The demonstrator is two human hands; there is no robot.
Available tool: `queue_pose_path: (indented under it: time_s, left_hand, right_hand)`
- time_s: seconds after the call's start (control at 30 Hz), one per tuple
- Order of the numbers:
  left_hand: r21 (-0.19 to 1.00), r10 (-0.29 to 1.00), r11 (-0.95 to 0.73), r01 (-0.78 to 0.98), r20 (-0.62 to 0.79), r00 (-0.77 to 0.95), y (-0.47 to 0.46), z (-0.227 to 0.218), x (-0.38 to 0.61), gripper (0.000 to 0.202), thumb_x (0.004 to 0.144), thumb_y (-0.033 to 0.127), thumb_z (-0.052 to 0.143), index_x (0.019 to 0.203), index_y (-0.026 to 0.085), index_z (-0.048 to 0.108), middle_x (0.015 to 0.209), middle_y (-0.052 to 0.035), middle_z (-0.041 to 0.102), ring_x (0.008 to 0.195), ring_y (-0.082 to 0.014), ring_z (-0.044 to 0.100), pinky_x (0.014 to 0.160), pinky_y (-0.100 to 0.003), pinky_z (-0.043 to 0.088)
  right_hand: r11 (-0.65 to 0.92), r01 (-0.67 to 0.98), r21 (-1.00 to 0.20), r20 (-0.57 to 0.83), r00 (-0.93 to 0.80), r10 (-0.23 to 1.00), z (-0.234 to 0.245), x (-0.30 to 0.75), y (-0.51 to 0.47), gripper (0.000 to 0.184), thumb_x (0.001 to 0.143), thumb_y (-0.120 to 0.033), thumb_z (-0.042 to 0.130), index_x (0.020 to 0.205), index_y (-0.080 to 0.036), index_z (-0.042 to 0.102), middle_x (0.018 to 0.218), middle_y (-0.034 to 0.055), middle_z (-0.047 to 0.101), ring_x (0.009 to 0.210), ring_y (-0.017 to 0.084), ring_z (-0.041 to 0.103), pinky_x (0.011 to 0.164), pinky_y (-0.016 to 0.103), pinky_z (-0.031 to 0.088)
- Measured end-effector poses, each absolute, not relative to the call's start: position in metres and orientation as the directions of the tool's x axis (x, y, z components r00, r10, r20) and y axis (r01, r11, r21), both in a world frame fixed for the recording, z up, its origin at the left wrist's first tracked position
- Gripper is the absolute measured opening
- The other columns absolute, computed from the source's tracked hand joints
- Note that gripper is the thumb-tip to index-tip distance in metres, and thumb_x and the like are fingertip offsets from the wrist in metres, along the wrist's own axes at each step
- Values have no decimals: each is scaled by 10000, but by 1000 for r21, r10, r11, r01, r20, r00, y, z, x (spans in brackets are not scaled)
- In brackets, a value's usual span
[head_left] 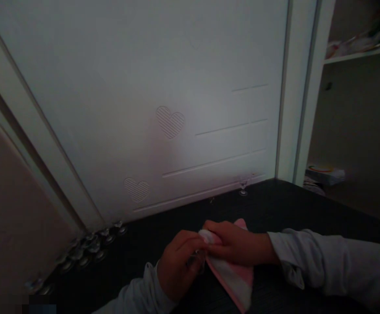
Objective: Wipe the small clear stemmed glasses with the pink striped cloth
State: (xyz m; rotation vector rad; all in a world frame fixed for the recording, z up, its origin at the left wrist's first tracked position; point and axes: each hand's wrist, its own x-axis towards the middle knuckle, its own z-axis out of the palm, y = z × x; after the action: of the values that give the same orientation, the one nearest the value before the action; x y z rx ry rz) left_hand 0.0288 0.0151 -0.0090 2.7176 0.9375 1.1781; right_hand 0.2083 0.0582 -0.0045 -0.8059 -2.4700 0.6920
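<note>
In the dim head view my two hands meet low in the middle over a dark table (275,209). My left hand (178,266) is closed around a small clear glass (197,257), of which little shows. My right hand (235,244) is closed on a pink and white cloth (235,279) and presses a bunched part of it against the glass. The rest of the cloth hangs down below my right hand. Both arms wear light long sleeves.
Several small stemmed glasses (88,250) stand in a cluster at the table's back left. One more glass (243,186) stands alone by the white panel with heart shapes (170,122). An open shelf unit (356,109) with a few items is at the right.
</note>
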Motion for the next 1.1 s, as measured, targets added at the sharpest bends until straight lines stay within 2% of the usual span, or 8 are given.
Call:
queue_pose_path:
  time_s: [0.27,0.43,0.63,0.73,0.83,1.0,1.1]
  left_hand:
    - [399,632,-761,512,635,445,17,-8,26,162,756,81,503,885,170,546,868,-49,573,820,-138,546,728,-241,443]
    - [442,660,-742,504,612,435,20,-8,26,129,747,123,523,861,174,556,836,-38,574,784,-139,547,705,-247,434]
    - [506,690,-721,473,581,431,24,-9,22,85,746,204,534,800,161,583,793,-44,568,750,-153,539,678,-264,431]
    - [526,696,-716,459,584,417,26,-9,22,71,752,179,529,797,171,583,796,-33,569,762,-146,537,695,-262,425]
    - [565,734,-678,471,556,390,26,-7,23,51,751,180,530,759,174,580,779,-25,563,753,-146,533,694,-268,422]
    - [734,871,-491,469,425,246,26,-2,26,110,741,265,537,735,158,560,749,-23,540,701,-149,516,652,-283,419]
    - [885,937,-342,316,297,182,27,-2,27,182,750,332,519,764,151,533,722,-12,542,667,-135,511,616,-263,413]
  right_hand:
    - [664,267,-699,301,-732,611,-3,212,59,243,790,-321,463,953,-146,506,865,36,551,795,155,527,695,263,415]
    - [573,323,-754,211,-706,676,-5,210,63,249,802,-334,408,822,-126,544,716,10,505,653,126,472,585,235,396]
    - [562,362,-743,171,-710,683,-8,207,66,196,785,-279,419,675,-136,496,621,-29,418,568,91,391,491,193,320]
    - [542,373,-753,153,-702,696,-8,206,67,234,790,-309,413,632,-142,458,603,-36,393,547,84,366,471,191,297]
    - [482,329,-812,141,-692,708,-9,207,68,279,806,-344,391,616,-147,444,582,-42,383,529,81,355,482,201,304]
    - [325,203,-924,159,-568,807,-12,207,74,310,813,-405,387,666,-153,493,613,-28,427,557,98,397,522,223,347]
    - [290,164,-943,182,-475,861,-13,208,77,322,822,-433,373,764,-160,534,689,-6,499,637,125,452,614,261,389]
